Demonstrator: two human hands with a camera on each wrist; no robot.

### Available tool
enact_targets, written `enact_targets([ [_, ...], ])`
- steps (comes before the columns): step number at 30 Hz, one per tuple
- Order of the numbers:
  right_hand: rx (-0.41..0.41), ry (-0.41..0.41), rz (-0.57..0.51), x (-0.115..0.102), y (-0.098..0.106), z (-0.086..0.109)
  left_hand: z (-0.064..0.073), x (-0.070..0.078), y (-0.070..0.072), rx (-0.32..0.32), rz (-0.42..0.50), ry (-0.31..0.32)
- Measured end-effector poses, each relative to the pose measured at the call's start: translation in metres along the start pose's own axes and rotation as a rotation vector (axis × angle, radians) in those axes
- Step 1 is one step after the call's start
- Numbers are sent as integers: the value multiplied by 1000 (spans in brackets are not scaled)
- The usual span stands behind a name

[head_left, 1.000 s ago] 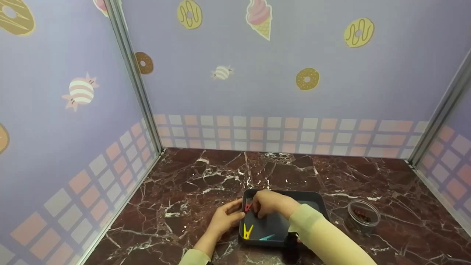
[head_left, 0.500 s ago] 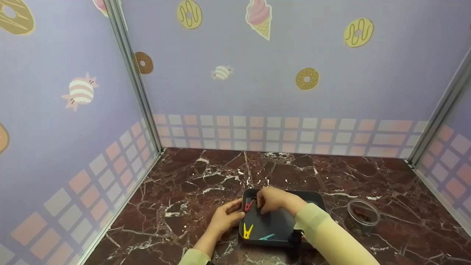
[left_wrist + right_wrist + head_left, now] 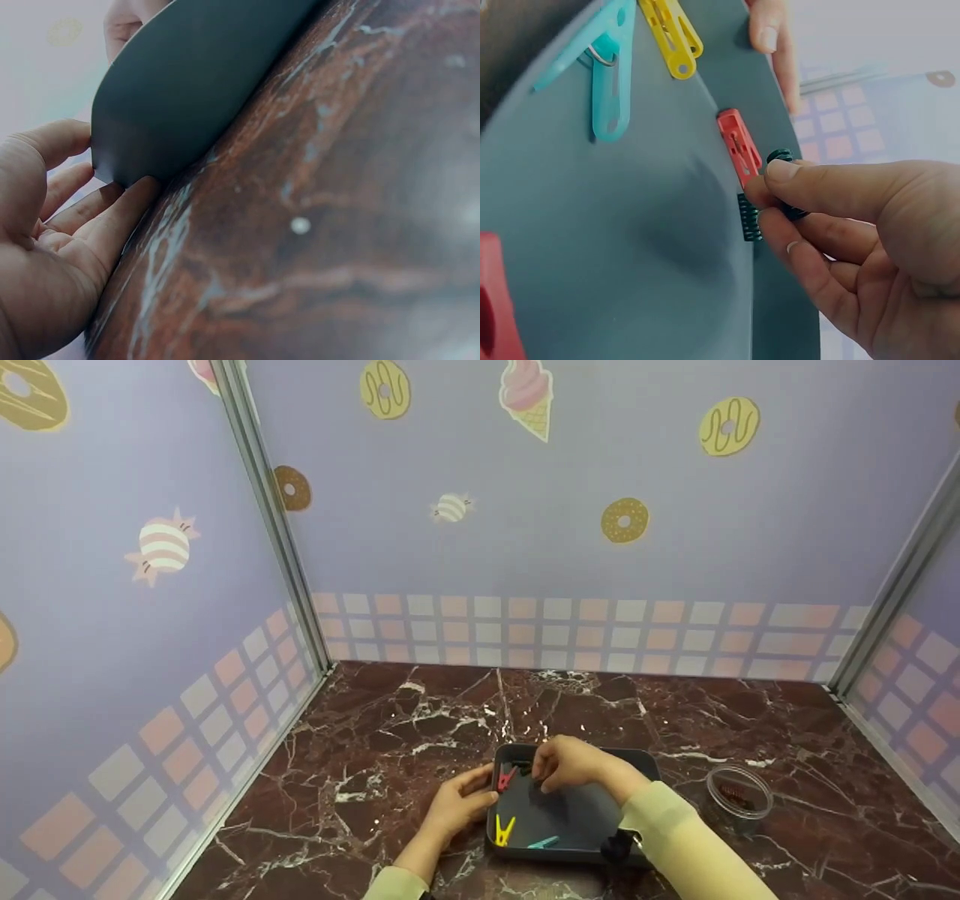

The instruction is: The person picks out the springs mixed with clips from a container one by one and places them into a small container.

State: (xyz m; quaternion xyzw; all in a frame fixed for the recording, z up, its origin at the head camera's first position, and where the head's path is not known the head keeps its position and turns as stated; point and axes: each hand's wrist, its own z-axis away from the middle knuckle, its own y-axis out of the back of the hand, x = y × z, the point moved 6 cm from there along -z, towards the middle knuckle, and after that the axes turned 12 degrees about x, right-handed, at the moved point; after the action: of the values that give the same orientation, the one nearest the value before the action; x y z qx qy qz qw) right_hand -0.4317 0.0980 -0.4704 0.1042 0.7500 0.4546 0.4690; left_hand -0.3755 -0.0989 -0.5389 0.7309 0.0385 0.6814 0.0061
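Observation:
A dark grey rectangular tray (image 3: 570,825) holds clothespins. My left hand (image 3: 459,808) rests against its left side, thumb at the rim and fingers fairly straight along the outer wall (image 3: 187,82). Over the tray's far left part, my right hand (image 3: 574,763) pinches a small dark coil (image 3: 781,155), mostly hidden by thumb and fingers. Another dark ridged coil (image 3: 748,217) shows just beyond the fingertips, at the foot of the tray wall. Beside it lies a red clothespin (image 3: 739,142). A yellow clothespin (image 3: 505,832) and a blue one (image 3: 544,842) sit at the near side.
To the tray's right stands a round clear tub (image 3: 739,799) with reddish-brown pieces inside. At the edge of the right wrist view is another red clothespin (image 3: 491,300). The marble-patterned table (image 3: 375,780) is enclosed by printed panels (image 3: 585,562).
My right hand has drawn slightly to the right and away from the red clothespin, uncovering it and a dark piece beside it. My left hand stays at the tray's side.

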Motion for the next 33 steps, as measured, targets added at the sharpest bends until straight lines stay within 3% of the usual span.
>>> enact_targets([
  [5,8,12,-48,5,7,9,-1,-1,0,-6,-2,22],
  [33,174,-41,-200,32,49,75,0,-1,0,-29,22,11],
])
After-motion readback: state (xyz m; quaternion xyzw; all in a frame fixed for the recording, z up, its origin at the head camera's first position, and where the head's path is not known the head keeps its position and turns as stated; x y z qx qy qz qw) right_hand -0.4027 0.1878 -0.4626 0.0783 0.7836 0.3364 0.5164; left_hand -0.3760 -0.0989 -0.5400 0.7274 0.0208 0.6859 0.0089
